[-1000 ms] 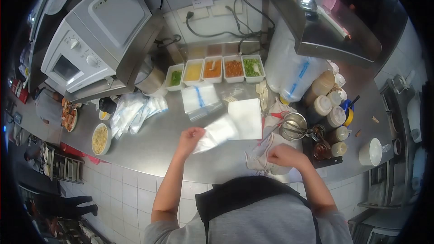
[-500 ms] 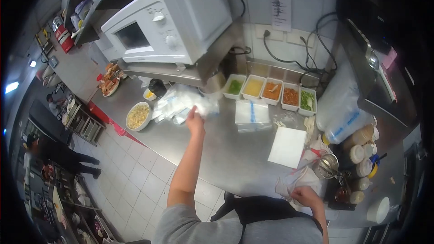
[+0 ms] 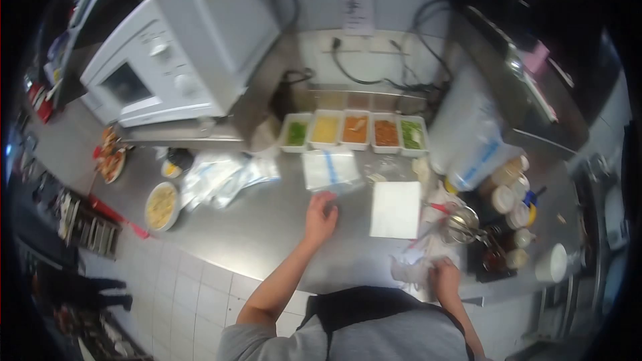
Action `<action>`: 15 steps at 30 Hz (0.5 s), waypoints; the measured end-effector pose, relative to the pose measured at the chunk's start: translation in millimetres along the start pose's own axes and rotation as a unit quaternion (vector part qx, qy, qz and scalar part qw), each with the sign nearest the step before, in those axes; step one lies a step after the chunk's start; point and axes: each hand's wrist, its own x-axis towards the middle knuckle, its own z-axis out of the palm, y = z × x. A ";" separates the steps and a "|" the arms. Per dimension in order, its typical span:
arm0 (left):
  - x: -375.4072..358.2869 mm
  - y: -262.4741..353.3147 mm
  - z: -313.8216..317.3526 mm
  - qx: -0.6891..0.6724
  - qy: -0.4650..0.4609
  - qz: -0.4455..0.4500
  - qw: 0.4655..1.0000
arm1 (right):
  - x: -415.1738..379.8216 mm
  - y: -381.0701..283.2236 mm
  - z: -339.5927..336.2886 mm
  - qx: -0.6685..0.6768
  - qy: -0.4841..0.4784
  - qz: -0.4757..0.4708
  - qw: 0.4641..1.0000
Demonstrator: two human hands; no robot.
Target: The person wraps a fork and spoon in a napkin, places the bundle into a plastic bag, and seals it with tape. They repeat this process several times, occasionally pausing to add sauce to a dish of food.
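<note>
Over the steel counter, my left hand has its fingers loosely bent, the thumb apart, and nothing visible in it. Just beyond its fingertips lies a flat stack of clear plastic bags with a blue stripe. My right hand is closed on a pale cloth at the counter's front edge; its fingertips are partly hidden. Between the hands, a white sheet-like pad lies flat. A loose pile of plastic bags is to the left, beside a white bowl of pale chopped food.
Several white tubs of chopped ingredients line the wall. A microwave sits on a raised shelf at left. At right are a metal ladle or strainer, lidded bottles and a white cup. A person stands at far left.
My left hand has left the loose bag pile and moved right, near the striped bag stack. The right hand stays on the cloth. The view has turned to the right.
</note>
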 end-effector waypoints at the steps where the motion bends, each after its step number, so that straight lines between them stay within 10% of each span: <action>1: -3.7 17.4 13.5 -0.009 -0.042 0.004 0.999 | 2.4 0.6 -0.9 0.003 -0.010 -0.010 1.000; 13: -0.7 22.1 126.7 0.016 -0.155 -0.262 0.953 | 102.7 -30.1 49.5 0.193 0.091 -0.095 0.972; 15: 5.4 19.9 105.1 -0.095 -0.165 -0.274 0.943 | 105.7 -38.6 41.1 0.295 -0.012 -0.033 0.955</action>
